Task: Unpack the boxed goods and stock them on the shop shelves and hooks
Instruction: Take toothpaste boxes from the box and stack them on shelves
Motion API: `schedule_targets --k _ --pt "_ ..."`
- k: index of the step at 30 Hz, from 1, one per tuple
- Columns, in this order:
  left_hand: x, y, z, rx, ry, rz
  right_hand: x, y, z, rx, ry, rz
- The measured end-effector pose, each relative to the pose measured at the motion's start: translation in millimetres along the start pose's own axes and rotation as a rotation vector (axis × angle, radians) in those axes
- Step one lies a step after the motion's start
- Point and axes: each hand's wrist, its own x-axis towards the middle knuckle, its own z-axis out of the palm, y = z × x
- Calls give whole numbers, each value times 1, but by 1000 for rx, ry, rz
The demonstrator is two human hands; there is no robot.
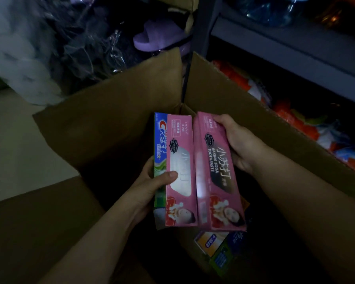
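Note:
Over an open cardboard carton [115, 119], my left hand [152, 185] grips two stacked toothpaste boxes: a pink one [181, 201] on top, thumb pressed on its face, and a blue-green Crest box [160, 144] beneath. My right hand [240, 144] holds a second pink baking soda toothpaste box [217, 181] along its right edge, close beside the other pink box. More small boxes [217, 249] lie deep inside the carton, dimly lit.
A grey metal shelf [295, 42] runs along the right with orange and white packets [299, 121] under it. Purple slippers [158, 35] and clear plastic-wrapped goods [49, 44] sit behind the carton. Pale floor [10, 144] shows at left.

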Motion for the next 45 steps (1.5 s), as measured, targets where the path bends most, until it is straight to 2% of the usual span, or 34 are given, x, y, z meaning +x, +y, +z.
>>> schedule_targets --k 5,11,16,22,27,30,36,41,45 --pt "-1 -1 1 -96 3 8 -31 6 17 165 -17 -63" --pt "-3 1 4 -102 -8 11 -48 32 29 104 -33 -119" --pt "-7 3 9 -48 -20 2 -49 34 31 142 2 -33" --pt "-10 2 14 -19 -1 -41 -69 51 24 74 -139 96" --pt "-14 7 18 -24 -2 -19 -85 54 22 5 -187 67" --pt "-15 11 25 -22 4 9 -90 52 23 53 -161 9" --pt "-21 26 31 -76 -1 21 -92 45 21 177 -158 18" --pt "-27 34 35 -81 -48 46 -93 43 16 188 -210 47" --pt "-29 37 34 -56 -64 43 -97 46 11 297 -285 58"
